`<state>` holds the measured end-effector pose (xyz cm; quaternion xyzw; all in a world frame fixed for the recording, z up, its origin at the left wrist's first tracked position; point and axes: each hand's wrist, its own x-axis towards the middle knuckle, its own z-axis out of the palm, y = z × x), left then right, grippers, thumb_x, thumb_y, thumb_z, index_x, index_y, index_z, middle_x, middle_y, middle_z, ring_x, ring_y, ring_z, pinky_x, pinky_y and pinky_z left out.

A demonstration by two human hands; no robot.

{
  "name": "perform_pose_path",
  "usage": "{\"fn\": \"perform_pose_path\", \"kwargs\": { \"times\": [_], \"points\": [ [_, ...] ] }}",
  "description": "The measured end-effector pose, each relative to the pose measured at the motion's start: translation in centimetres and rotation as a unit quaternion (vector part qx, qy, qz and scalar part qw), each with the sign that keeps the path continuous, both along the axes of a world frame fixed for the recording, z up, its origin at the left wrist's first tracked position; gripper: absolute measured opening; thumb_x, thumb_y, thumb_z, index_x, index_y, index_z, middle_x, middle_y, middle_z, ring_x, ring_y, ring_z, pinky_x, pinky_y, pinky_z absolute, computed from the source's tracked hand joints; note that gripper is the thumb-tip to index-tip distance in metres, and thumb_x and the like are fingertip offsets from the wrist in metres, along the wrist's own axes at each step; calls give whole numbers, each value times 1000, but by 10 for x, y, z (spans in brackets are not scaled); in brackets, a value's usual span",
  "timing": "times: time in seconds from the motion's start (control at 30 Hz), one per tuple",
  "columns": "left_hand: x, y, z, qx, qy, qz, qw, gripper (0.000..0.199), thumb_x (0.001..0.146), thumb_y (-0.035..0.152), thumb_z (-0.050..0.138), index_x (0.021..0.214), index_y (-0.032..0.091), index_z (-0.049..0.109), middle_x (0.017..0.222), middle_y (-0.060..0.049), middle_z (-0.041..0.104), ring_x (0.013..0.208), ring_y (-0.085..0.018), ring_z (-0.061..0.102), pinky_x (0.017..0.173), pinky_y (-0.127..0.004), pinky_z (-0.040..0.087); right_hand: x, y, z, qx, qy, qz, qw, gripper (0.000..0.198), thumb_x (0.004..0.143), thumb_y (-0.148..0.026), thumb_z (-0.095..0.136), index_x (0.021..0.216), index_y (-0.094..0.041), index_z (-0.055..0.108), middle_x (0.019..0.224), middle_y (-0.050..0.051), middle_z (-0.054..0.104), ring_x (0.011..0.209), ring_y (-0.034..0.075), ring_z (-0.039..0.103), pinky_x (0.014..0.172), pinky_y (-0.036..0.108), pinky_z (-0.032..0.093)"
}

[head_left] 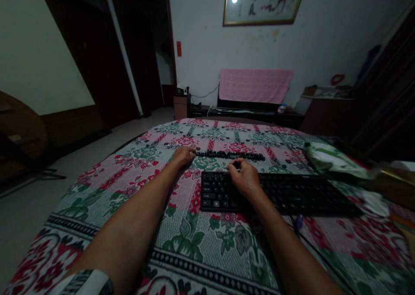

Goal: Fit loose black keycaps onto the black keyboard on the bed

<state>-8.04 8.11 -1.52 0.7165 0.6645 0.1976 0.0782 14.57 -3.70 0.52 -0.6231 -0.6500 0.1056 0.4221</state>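
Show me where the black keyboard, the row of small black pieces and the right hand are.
Black keyboard (pixel 298 192): head view, on its keys.
Row of small black pieces (pixel 232 156): head view, near the row's middle.
Right hand (pixel 245 177): head view, back of the hand.
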Motion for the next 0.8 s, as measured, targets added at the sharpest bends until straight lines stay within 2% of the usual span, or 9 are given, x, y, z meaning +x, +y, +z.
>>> {"fn": "perform_pose_path", "kwargs": {
  "times": [0.27,0.63,0.8],
  "points": [
    [0,3,1,-30,7,14,999,40,74,30,54,113,28,64,111,-3,66,103,-21,59,87,-25,42,0,2,-4,3,3,11,1000,20,75,-32,49,82,-17,61,74,5,67,67,17,61,66,27,42],
    [-2,2,-1,-17,8,-3,1000,45,72,27,56,117,28,61,114,-2,64,106,-21,57,91,-26,41,-2,-2,1,2,-9,6,1000,20,75,-31,49,83,-18,62,74,5,67,66,17,60,67,27,42],
    [-4,2,-1,-6,7,-12,1000,51,72,27,58,122,25,57,110,-4,66,104,-22,58,88,-26,42,-2,-3,4,-26,-15,2,1000,20,75,-31,49,84,-18,63,75,5,67,67,18,61,67,27,42]
  ]
}}
